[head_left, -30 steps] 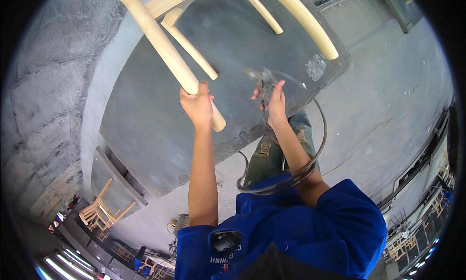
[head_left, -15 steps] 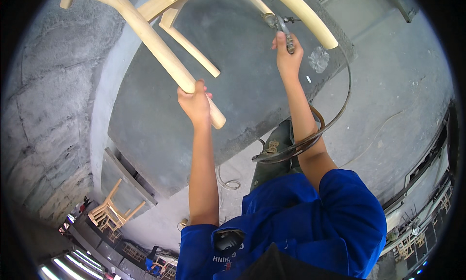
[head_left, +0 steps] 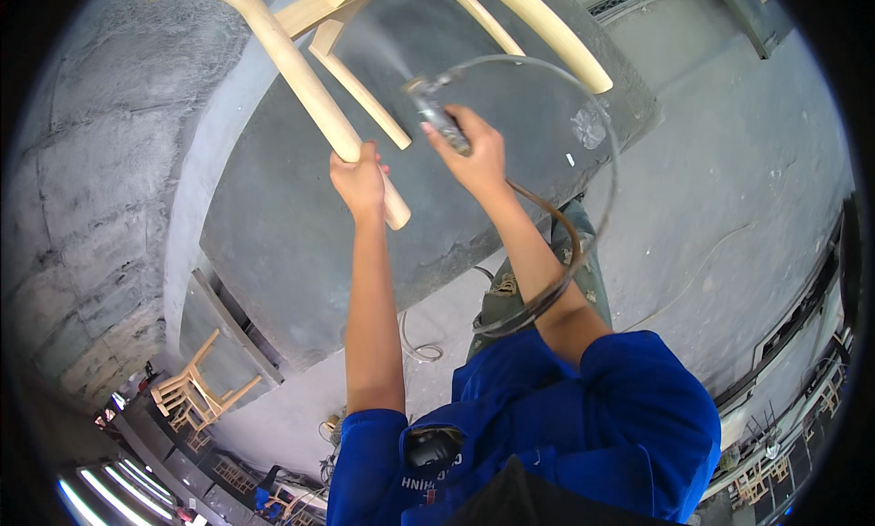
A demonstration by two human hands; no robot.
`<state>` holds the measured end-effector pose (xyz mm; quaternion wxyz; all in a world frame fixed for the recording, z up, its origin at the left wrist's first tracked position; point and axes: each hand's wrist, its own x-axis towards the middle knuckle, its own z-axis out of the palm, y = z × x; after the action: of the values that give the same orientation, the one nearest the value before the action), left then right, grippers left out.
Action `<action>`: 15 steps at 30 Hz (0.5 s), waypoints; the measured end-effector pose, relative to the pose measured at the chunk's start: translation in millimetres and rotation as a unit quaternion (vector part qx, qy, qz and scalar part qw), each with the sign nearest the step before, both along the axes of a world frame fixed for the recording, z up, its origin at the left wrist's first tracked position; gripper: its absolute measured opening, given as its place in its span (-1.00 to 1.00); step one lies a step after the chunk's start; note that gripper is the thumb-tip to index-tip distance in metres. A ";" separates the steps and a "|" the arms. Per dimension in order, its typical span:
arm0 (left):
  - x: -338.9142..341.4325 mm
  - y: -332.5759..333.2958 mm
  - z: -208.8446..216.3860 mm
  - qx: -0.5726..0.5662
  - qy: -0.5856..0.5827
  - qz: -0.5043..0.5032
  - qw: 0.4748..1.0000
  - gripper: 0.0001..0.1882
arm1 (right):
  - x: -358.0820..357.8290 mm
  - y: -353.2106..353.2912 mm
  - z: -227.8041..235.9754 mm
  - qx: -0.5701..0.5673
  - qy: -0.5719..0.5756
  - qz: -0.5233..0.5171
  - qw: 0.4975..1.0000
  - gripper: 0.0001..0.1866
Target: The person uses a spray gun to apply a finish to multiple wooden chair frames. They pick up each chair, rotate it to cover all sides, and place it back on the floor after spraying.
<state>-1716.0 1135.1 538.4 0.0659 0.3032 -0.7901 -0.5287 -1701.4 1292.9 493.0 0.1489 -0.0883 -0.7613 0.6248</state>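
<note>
Chair frame of pale wood spans the upper view over the grey desk, its far end cut off, so I cannot tell what bears it. At left, the left hand wraps its thick leg near the rounded tip; that grip should steady or turn the frame while its fingers keep out of the mist. Next comes a slim rod, its free end pointing between the hands; an even pass along its length would likely spread the mist better than a burst in one place. Mid-view, the spray gun sits in the right hand, fingers closed around its handle, nozzle aimed up and left behind a faint plume. Room opens between this rod and the second thick leg, though a wide swing could knock either. Farther right, the hose loops about the right forearm near the desk's worn edge, where slack could snag; beyond, the floor gives the elbow room.
</note>
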 end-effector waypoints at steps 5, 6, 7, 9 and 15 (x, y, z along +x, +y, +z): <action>17.0 -18.3 4.6 -0.008 -0.003 0.009 1.000 -0.69 | 59.9 38.2 38.4 -0.130 0.029 -0.124 0.983 -0.58; 21.3 -20.9 4.9 -0.007 0.004 0.005 1.000 -0.69 | 69.0 44.8 45.6 -0.143 0.038 -0.122 0.981 -0.58; 27.5 -24.4 5.7 -0.012 0.001 0.008 1.000 -0.70 | 78.5 45.1 54.2 -0.160 0.048 -0.119 0.979 -0.59; 40.0 -27.9 5.5 -0.019 0.020 0.004 1.000 -0.70 | 96.6 43.2 74.2 -0.143 0.003 -0.042 0.989 -0.59; 105.3 -26.0 3.1 -0.008 0.074 0.013 0.997 -0.73 | 110.7 23.6 137.5 -0.202 -0.025 0.144 0.968 -0.65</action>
<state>-1610.8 1109.2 541.5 0.1334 0.2733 -0.7830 -0.5426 -1590.7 1316.5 630.6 0.0174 -0.0217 -0.6276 0.7780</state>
